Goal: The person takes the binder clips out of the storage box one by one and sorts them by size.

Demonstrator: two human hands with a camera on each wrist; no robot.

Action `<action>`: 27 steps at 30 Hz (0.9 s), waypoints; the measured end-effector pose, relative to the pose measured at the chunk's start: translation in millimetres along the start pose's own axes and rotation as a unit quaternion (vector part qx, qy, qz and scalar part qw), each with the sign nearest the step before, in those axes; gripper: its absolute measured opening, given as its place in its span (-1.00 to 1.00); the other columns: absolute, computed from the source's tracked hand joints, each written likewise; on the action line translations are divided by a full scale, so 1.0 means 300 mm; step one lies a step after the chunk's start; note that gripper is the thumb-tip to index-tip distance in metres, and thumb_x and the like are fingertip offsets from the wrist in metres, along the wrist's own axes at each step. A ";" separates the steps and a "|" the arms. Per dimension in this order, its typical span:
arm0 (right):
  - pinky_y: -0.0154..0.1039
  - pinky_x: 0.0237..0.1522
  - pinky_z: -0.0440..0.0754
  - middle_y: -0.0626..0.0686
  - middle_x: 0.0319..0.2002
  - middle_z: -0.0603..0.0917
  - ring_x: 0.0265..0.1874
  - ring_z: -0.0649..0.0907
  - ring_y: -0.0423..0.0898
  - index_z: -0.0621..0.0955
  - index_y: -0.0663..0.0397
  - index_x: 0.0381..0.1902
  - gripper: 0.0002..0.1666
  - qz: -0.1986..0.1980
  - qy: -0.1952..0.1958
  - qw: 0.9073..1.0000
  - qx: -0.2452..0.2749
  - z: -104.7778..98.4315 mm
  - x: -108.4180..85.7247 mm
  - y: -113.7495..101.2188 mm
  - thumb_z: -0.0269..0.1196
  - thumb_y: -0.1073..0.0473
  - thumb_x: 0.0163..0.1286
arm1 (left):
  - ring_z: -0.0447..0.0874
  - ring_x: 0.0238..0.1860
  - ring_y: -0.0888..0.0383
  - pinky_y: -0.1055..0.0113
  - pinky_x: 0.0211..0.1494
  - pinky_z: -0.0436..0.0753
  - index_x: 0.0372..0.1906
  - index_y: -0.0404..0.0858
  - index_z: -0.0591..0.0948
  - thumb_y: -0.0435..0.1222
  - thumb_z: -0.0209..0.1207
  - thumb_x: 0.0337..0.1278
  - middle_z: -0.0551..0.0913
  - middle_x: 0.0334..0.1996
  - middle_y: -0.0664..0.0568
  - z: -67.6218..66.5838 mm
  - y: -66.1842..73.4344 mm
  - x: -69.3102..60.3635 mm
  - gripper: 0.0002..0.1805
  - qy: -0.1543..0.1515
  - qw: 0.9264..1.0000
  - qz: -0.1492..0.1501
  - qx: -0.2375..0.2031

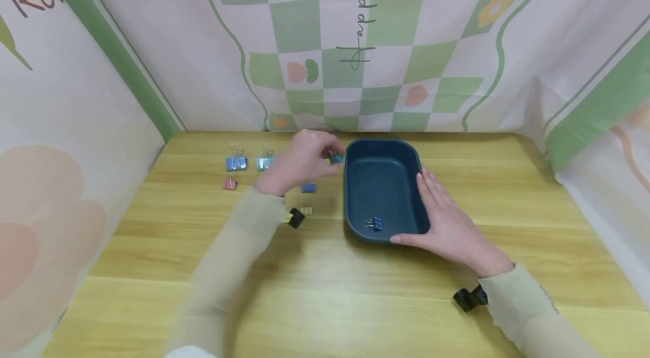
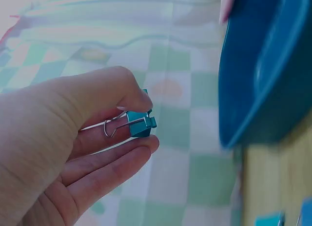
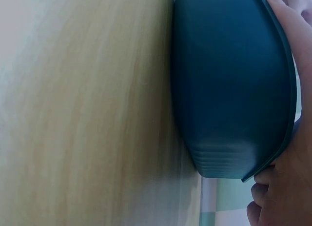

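My left hand (image 1: 302, 157) pinches a small teal binder clip (image 2: 141, 124) between thumb and fingers, its wire handles pointing back toward the palm. It hovers just beyond the left rim of a dark blue rectangular tray (image 1: 348, 194). A small blue binder clip (image 1: 376, 223) lies inside the tray near its front. My right hand (image 1: 452, 225) rests on the tray's front right corner, the fingers stretched along the right side and the thumb along the front rim. In the right wrist view, the tray's outer wall (image 3: 229, 84) stands beside that hand.
Left of the tray lie a larger blue binder clip (image 1: 236, 164), a light blue one (image 1: 263, 164), a pink one (image 1: 229, 184), another blue one (image 1: 308, 187) and a cream one (image 1: 306, 210). The wooden table (image 1: 325, 307) ends at a checkered curtain (image 1: 345, 64).
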State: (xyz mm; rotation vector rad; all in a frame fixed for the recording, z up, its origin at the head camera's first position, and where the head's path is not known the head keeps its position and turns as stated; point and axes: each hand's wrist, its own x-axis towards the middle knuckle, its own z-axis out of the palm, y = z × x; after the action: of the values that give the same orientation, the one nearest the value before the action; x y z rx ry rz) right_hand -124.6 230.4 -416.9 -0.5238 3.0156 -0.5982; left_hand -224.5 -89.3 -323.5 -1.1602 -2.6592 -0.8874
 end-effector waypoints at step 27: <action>0.26 0.48 0.04 0.06 0.63 -0.35 0.59 -0.20 0.08 -0.26 0.11 0.63 0.62 -0.001 -0.004 1.000 -0.002 -0.003 -0.001 -0.004 0.33 -0.63 0.05 | 0.65 -0.26 0.19 0.32 -0.13 0.70 -0.26 -0.22 0.77 -0.51 0.44 -0.03 0.72 -0.30 0.11 0.046 -0.259 -0.409 -0.79 -0.112 0.979 -0.168 0.003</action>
State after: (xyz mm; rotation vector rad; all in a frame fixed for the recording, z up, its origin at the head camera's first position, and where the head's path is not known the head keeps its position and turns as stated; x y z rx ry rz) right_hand -124.0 229.6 -415.6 -0.5293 3.0093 -0.5890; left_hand -190.9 -201.6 -410.4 -0.8666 -3.1029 -0.8349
